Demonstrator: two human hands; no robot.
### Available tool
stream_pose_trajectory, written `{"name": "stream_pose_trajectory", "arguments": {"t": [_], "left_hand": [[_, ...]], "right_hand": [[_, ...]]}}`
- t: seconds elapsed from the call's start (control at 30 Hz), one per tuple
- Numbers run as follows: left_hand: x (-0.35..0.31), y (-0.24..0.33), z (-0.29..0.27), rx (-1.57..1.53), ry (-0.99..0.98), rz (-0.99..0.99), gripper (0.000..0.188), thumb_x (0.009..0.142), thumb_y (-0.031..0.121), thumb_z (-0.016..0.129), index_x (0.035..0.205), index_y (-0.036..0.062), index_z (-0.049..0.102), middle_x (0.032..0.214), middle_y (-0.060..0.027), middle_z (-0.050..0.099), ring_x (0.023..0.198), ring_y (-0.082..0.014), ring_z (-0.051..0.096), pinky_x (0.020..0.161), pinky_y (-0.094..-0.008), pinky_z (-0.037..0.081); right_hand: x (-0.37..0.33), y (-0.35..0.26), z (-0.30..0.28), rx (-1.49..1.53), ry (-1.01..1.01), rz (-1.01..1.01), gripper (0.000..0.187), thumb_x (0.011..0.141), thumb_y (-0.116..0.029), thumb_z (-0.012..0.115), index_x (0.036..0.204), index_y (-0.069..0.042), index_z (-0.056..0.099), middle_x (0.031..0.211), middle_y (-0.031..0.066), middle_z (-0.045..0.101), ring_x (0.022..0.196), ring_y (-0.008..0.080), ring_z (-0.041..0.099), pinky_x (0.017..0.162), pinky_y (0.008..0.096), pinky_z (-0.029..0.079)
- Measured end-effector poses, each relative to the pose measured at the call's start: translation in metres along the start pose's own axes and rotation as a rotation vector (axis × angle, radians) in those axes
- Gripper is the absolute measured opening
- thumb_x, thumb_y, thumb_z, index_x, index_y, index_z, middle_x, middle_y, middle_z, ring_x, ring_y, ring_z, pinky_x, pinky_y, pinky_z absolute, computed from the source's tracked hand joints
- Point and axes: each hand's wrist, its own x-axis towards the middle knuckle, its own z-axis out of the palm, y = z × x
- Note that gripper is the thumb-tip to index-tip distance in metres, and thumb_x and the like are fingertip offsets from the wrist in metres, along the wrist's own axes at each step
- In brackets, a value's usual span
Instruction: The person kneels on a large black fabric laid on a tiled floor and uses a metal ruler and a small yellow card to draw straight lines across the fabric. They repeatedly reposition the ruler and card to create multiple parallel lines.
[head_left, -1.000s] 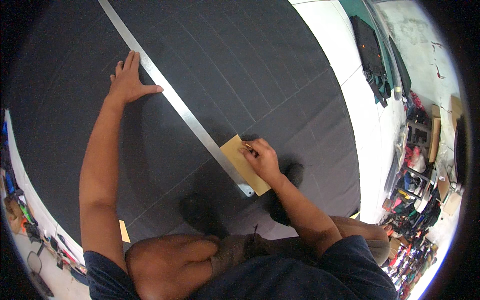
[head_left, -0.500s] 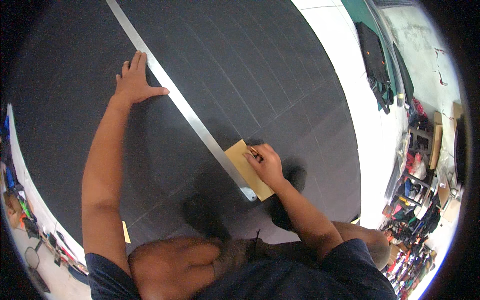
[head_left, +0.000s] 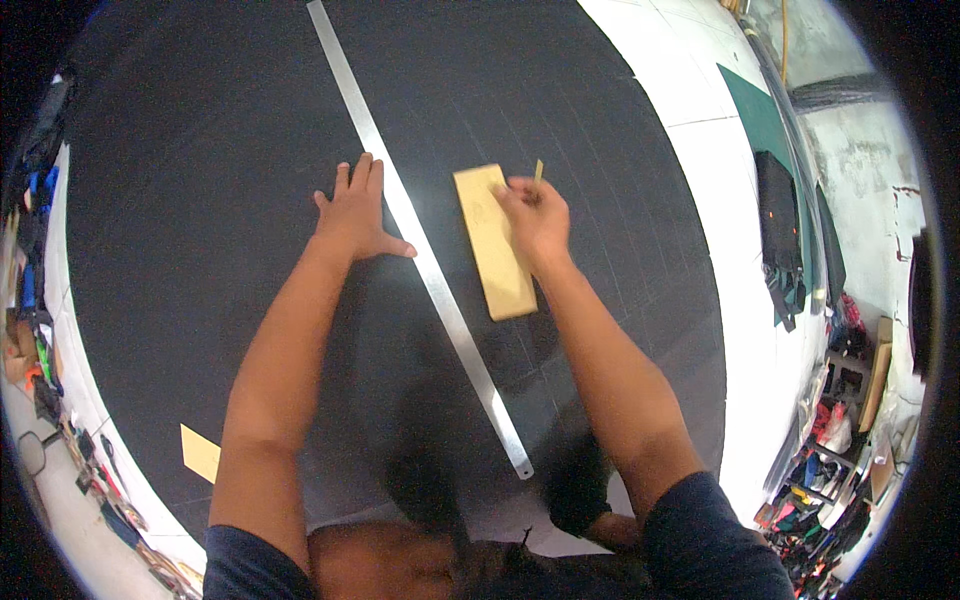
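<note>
A long metal ruler (head_left: pixel 440 290) lies slantwise across black fabric (head_left: pixel 230 130) marked with faint pale lines. My left hand (head_left: pixel 355 220) is spread flat on the fabric, its fingertips and thumb touching the ruler's left edge. To the right of the ruler, my right hand (head_left: pixel 538 220) is closed around a thin pencil-like stick (head_left: pixel 539 170), one end showing above the fingers. Its thumb side also meets the edge of a rectangular tan card (head_left: pixel 492 250). That card stands apart from the ruler; whether it is lifted off the fabric, I cannot tell.
Another tan card piece (head_left: pixel 200 453) lies by my left forearm. White floor (head_left: pixel 690 150) borders the fabric. A black bag (head_left: pixel 778 220) sits at the right on a green sheet. Mixed clutter (head_left: pixel 825 490) lines the right wall, with more items along the left rim.
My right hand has moved farther from my body with the tan card and stick, away from the ruler's near end. The left hand stays spread at the ruler. The view has shifted.
</note>
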Motion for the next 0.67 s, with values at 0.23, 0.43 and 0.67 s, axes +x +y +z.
{"name": "stream_pose_trajectory", "arguments": {"t": [0.23, 0.43, 0.67], "left_hand": [[-0.003, 0.002, -0.004, -0.022, -0.019, -0.015, 0.15, 0.045, 0.054, 0.1, 0.163, 0.0041, 0.023, 0.172, -0.0164, 0.018, 0.157, -0.0452, 0.017, 0.117, -0.0766, 0.025], [-0.001, 0.004, -0.008, -0.04, -0.03, -0.018, 0.149, 0.045, 0.054, 0.101, 0.163, 0.003, 0.024, 0.172, -0.0163, 0.02, 0.157, -0.0453, 0.018, 0.117, -0.077, 0.024], [-0.001, 0.0, -0.004, -0.059, -0.016, 0.007, 0.149, 0.046, 0.053, 0.101, 0.163, 0.0026, 0.023, 0.172, -0.0158, 0.019, 0.157, -0.0465, 0.018, 0.115, -0.0785, 0.025]], "right_hand": [[0.063, -0.048, 0.095, -0.272, -0.039, -0.083, 0.03, 0.088, -0.023, 0.082, 0.109, -0.004, 0.073, 0.094, 0.009, 0.075, 0.088, 0.0204, 0.073, 0.082, 0.0363, 0.056], [0.07, -0.041, 0.102, -0.363, -0.087, -0.125, 0.039, 0.084, -0.026, 0.084, 0.113, -0.005, 0.071, 0.091, 0.0095, 0.075, 0.087, 0.0213, 0.074, 0.081, 0.0373, 0.057], [0.069, -0.043, 0.097, -0.342, -0.124, -0.124, 0.042, 0.084, -0.03, 0.086, 0.117, -0.009, 0.072, 0.094, 0.0085, 0.075, 0.085, 0.0224, 0.074, 0.08, 0.038, 0.058]]}}
